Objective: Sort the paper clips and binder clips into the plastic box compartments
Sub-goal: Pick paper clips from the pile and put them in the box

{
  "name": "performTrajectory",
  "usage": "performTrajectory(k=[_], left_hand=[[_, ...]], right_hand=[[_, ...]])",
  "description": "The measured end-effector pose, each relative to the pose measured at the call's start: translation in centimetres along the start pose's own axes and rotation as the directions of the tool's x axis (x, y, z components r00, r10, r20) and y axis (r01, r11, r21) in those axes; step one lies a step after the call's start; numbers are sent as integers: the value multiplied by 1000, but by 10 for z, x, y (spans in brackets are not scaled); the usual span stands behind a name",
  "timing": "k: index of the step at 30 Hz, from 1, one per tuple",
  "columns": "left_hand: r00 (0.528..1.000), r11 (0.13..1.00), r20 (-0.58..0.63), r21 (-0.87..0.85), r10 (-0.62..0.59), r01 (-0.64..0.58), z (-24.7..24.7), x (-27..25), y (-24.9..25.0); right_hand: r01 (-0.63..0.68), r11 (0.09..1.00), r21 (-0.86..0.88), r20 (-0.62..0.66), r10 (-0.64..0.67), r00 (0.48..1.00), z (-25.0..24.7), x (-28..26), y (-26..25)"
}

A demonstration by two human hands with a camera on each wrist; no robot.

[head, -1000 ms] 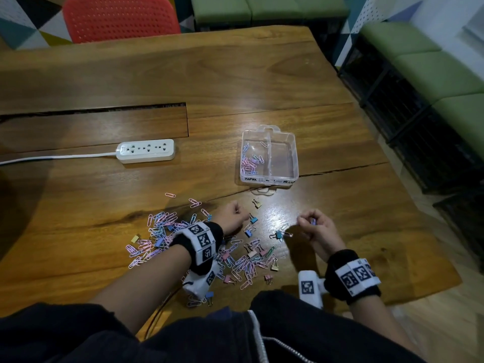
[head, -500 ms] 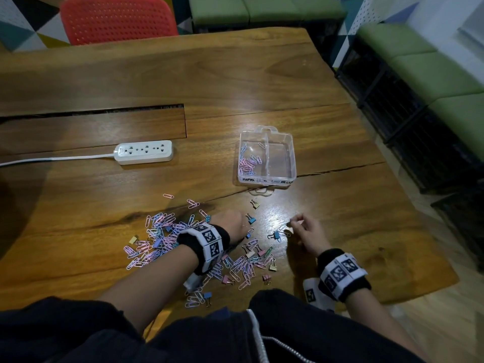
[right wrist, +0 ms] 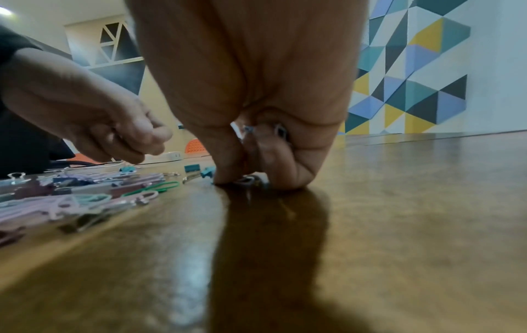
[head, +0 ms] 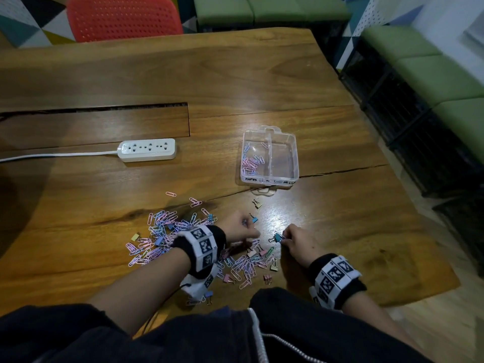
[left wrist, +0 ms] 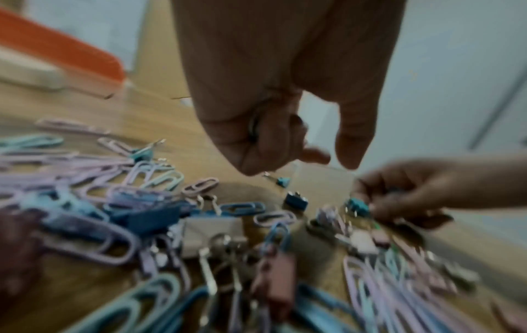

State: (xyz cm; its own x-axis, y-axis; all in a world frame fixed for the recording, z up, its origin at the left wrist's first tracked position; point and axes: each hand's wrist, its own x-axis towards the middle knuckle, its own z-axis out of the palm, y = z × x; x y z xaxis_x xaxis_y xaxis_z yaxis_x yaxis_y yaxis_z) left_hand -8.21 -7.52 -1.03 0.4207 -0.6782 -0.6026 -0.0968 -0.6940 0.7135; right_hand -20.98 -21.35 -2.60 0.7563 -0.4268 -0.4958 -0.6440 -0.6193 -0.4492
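A clear plastic box [head: 294,155] stands on the wooden table; its left compartment holds paper clips [head: 251,161], and its right one looks bare. A pile of pastel paper clips and binder clips [head: 167,231] lies in front of me. My left hand [head: 245,224] hovers over the pile with curled fingers, and a metal loop of a clip [left wrist: 253,128] shows inside them. My right hand [head: 284,238] has its fingertips on the table and pinches a teal binder clip [head: 277,238]. Small clips [right wrist: 278,131] are also tucked in its curled palm.
A white power strip [head: 146,150] with its cord lies at the left. A blue binder clip [head: 254,219] and a tan one [head: 258,204] lie loose between the pile and the box. A red chair [head: 123,18] stands behind the table; its right edge is close to the box.
My right hand has come down and to the left onto the table, reaching the teal binder clip. The left hand has stayed curled over the pile, shifting only slightly.
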Motion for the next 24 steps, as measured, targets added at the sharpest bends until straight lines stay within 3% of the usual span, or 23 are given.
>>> performTrajectory(k=[2,5,10,14,15,16,18,19,21,24], left_hand=[[997,958,-39,282,63,-50,9,-2,0],[989,812,-67,579,133,-70,15,-3,1],[982,670,-47,736,183,-90,21,-2,3],[984,642,-34,762,173,-86,19,-5,2],[986,699,-38,710,161,-86,17,-5,0],[990,809,-51,583,132,-77,15,-5,-1],[997,990,-62,137,54,-46,6,-3,-3],[997,996,-69,-81,26,-31,-1,-3,-3],[999,898,-38,-439,-4,-13,-14,-8,-1],[999,691,41,-723,20,16,-30,-14,2]], right_hand=[[-3,999,-35,18,4,1000,2,-5,-2],[-3,999,-49,33,4,999,4,-11,-5],[-13,1000,-7,40,13,999,5,-14,-6],[-61,956,285,14,60,998,0,-13,3],[-73,920,385,18,71,997,-3,-14,5],[-87,862,499,29,84,996,-5,-16,6],[-98,703,704,52,87,995,-10,-19,6],[-92,622,777,56,76,995,-14,-20,4],[-67,497,865,54,42,998,-25,-20,-3],[-17,482,876,39,-36,999,-44,-13,-25]])
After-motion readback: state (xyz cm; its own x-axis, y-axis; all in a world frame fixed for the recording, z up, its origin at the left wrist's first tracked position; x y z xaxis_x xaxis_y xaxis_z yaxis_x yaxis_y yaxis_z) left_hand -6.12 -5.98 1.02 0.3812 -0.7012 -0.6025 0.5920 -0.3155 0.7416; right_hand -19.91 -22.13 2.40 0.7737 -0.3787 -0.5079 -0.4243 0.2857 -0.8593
